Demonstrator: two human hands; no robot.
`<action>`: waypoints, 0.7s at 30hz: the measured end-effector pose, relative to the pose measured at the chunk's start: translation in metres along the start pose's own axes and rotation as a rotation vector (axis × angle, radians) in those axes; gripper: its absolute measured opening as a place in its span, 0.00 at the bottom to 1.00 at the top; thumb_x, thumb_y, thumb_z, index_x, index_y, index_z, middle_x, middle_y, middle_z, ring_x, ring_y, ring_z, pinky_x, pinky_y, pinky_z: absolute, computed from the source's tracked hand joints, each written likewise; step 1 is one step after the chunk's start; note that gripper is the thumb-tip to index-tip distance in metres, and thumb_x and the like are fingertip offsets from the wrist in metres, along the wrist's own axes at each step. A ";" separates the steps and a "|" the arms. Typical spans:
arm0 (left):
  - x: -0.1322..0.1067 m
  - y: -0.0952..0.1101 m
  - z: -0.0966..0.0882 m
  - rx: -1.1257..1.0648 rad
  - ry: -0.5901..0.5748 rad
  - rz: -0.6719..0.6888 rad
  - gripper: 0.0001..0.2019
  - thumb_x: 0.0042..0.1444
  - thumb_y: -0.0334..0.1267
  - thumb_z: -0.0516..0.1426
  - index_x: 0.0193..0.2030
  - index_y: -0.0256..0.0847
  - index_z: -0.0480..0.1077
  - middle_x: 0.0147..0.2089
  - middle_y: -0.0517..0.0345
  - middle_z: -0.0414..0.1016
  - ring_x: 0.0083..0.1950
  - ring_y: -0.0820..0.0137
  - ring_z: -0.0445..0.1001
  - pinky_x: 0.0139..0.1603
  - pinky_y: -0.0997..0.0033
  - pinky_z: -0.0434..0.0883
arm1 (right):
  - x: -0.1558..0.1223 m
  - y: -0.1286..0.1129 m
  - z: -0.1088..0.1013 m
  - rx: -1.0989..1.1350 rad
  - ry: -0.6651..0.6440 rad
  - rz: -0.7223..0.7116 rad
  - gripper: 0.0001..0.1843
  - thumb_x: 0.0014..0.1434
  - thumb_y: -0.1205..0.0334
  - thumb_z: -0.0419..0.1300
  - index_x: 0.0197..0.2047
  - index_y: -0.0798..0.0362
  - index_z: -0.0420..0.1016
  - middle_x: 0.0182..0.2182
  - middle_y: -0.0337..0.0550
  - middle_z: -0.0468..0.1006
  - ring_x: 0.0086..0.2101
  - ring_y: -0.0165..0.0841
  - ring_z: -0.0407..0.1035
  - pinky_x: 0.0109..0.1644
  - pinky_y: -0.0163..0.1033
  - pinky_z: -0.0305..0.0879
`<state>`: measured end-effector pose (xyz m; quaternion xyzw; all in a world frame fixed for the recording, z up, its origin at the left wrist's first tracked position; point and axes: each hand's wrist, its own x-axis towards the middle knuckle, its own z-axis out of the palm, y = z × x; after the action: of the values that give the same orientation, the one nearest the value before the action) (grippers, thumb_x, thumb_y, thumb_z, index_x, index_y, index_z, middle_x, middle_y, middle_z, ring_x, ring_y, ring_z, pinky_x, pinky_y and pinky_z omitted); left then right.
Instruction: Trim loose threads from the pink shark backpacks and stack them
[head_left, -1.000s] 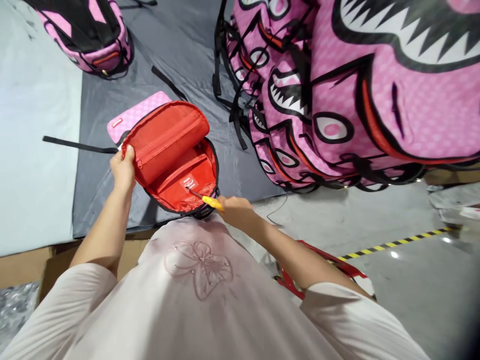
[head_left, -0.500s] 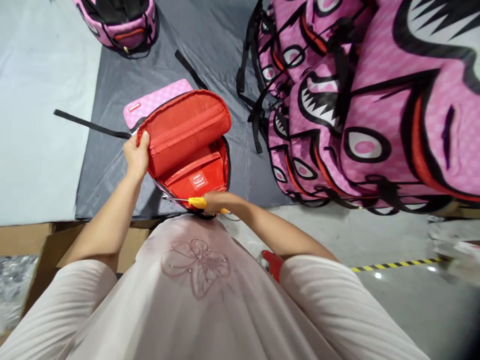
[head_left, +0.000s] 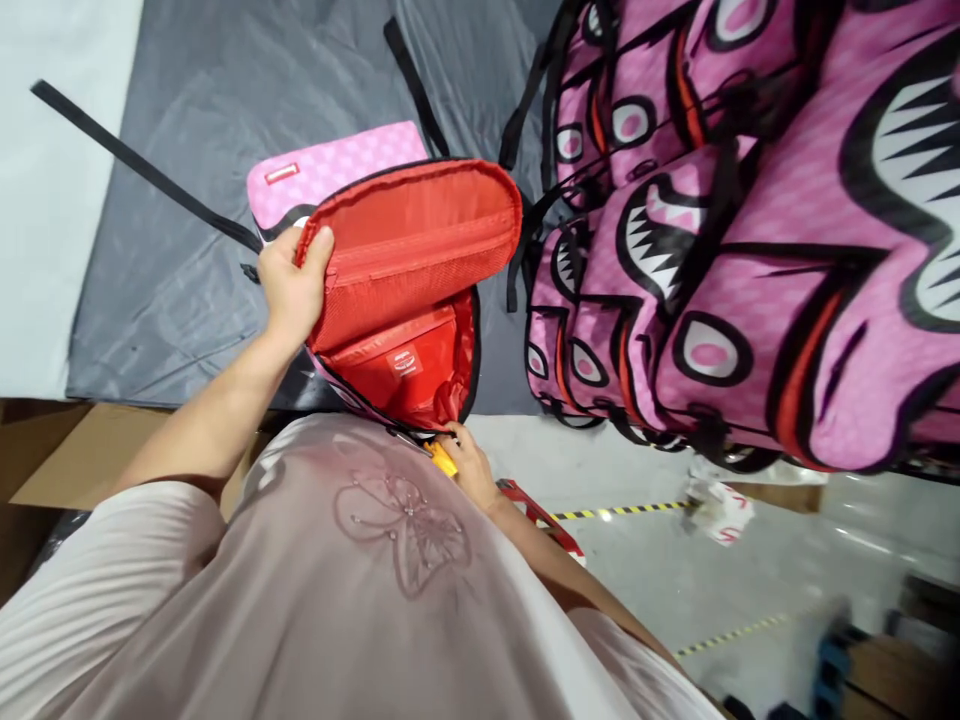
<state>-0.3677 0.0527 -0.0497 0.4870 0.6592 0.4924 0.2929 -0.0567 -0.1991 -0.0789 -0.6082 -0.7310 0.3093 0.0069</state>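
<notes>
An unzipped pink backpack (head_left: 341,165) lies on the grey-covered table, its red lining (head_left: 420,255) showing. My left hand (head_left: 294,288) is closed on the left edge of the raised front panel, thumb on the red inside. At the near rim of the opening is my right hand (head_left: 471,468), its fingers closed round yellow-handled scissors (head_left: 441,458) and touching the bag's edge. The scissors' metal blades point left, partly hidden against my shirt. Inside the bag, a red pocket with a small printed label (head_left: 405,364) faces up.
Several pink shark-face backpacks (head_left: 709,350) stand packed together on the right. A black strap (head_left: 142,165) stretches left from the open bag. Cardboard boxes (head_left: 82,455) sit below the table edge at left. Yellow-black tape (head_left: 622,511) marks the floor.
My right hand has moved down and right to the bag's near corner with the scissors. My left hand still holds the panel. The view has shifted, and the far backpack has left it.
</notes>
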 end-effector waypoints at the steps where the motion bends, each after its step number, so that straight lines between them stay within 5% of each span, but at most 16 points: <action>1: -0.002 0.006 -0.001 0.005 -0.005 0.003 0.18 0.61 0.50 0.57 0.28 0.39 0.64 0.29 0.62 0.55 0.38 0.70 0.70 0.39 0.71 0.66 | 0.000 0.000 -0.001 -0.005 -0.001 0.000 0.16 0.63 0.56 0.57 0.53 0.49 0.74 0.58 0.54 0.68 0.54 0.42 0.69 0.55 0.45 0.71; 10: -0.006 0.023 -0.008 -0.001 0.009 0.070 0.20 0.60 0.48 0.57 0.23 0.41 0.56 0.25 0.63 0.51 0.30 0.74 0.64 0.33 0.72 0.62 | 0.007 -0.007 -0.006 0.000 0.043 -0.055 0.18 0.63 0.52 0.58 0.52 0.50 0.76 0.58 0.56 0.69 0.55 0.45 0.68 0.59 0.48 0.69; 21: -0.005 0.024 -0.015 0.169 -0.021 0.078 0.22 0.64 0.54 0.52 0.34 0.35 0.68 0.30 0.64 0.68 0.39 0.75 0.71 0.38 0.74 0.63 | 0.018 0.006 0.020 0.112 0.166 -0.230 0.15 0.61 0.55 0.62 0.49 0.53 0.78 0.56 0.58 0.73 0.52 0.46 0.70 0.57 0.51 0.70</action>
<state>-0.3708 0.0435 -0.0223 0.5405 0.6758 0.4410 0.2380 -0.0639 -0.1921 -0.1045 -0.5428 -0.7743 0.2954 0.1365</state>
